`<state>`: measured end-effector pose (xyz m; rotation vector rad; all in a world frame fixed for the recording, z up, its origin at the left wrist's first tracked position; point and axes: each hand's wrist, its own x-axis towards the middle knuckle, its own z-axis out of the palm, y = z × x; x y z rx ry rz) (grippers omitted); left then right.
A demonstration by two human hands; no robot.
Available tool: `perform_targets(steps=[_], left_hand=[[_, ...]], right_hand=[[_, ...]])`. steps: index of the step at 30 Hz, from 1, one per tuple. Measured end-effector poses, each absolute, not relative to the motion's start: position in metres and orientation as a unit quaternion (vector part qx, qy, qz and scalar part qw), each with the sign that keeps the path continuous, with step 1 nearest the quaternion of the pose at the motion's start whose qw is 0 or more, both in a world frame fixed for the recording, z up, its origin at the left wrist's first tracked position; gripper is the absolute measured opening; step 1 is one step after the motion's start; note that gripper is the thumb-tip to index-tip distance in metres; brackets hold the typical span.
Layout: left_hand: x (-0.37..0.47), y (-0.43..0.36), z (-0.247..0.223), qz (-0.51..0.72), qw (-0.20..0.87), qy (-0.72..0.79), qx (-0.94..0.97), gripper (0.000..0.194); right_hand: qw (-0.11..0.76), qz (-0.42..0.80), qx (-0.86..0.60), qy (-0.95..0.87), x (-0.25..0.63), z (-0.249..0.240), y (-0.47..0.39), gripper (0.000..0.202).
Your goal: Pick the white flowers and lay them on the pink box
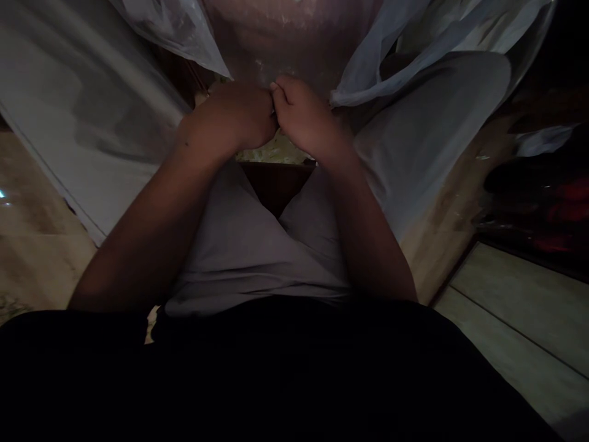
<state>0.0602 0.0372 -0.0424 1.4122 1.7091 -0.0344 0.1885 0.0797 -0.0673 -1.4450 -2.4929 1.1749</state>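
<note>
In the head view, the only one here, a seated person's two hands meet in front of the lap; the left hand (pixel 239 116) has its back to the camera and its fingers turned down out of sight, so whether they are apart, together or clamped on something cannot be told; the right hand (pixel 301 116) is curled, thumb and forefinger together (anything thin pinched there would be hidden).

The see-through plastic (pixel 285 37) lies just beyond the knuckles, a pinkish tone showing through it; whether the hands grip its near edge is unclear. Two loose flaps spread from it, a left flap (pixel 188 34) and a right flap (pixel 368 64); they perhaps fall aside so that the middle lies open to both hands. The forearms slant inward, probably because the work sits close and central, with grey cloth (pixel 257 239) across the lap below.

Counted, there are two hands, two forearms and two flaps; one pale patterned patch (pixel 271 150) shows beneath the hands; two tile panels (pixel 515 325) show at the lower right; the red things (pixel 570 199) above them are too blurred to count.
</note>
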Motion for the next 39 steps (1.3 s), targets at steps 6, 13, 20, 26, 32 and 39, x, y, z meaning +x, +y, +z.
perform_targets(steps=[6,13,20,26,32,39], left_hand=[[0.062,0.038,-0.041,-0.076,0.382,0.683,0.618,0.037],[0.062,0.044,-0.039,0.0,0.349,0.67,0.655,0.032],[0.067,0.054,-0.034,0.157,0.351,0.681,0.623,0.029],[0.07,0.055,-0.026,0.23,0.341,0.677,0.61,0.029],[0.07,0.057,-0.032,0.335,0.305,0.637,0.623,0.024],[0.057,0.062,-0.044,0.332,0.293,0.618,0.65,0.008]], right_hand=[[0.03,0.386,-0.456,-0.801,0.189,-0.075,0.08,0.028],[0.1,0.429,-0.524,-0.729,0.183,-0.07,0.082,0.03],[0.219,0.594,-0.576,-0.517,0.177,-0.049,0.087,0.035],[0.272,0.61,-0.578,-0.469,0.178,-0.04,0.088,0.031],[0.305,0.663,-0.569,-0.379,0.179,-0.044,0.09,0.029],[0.286,0.681,-0.58,-0.344,0.177,-0.051,0.09,0.019]])
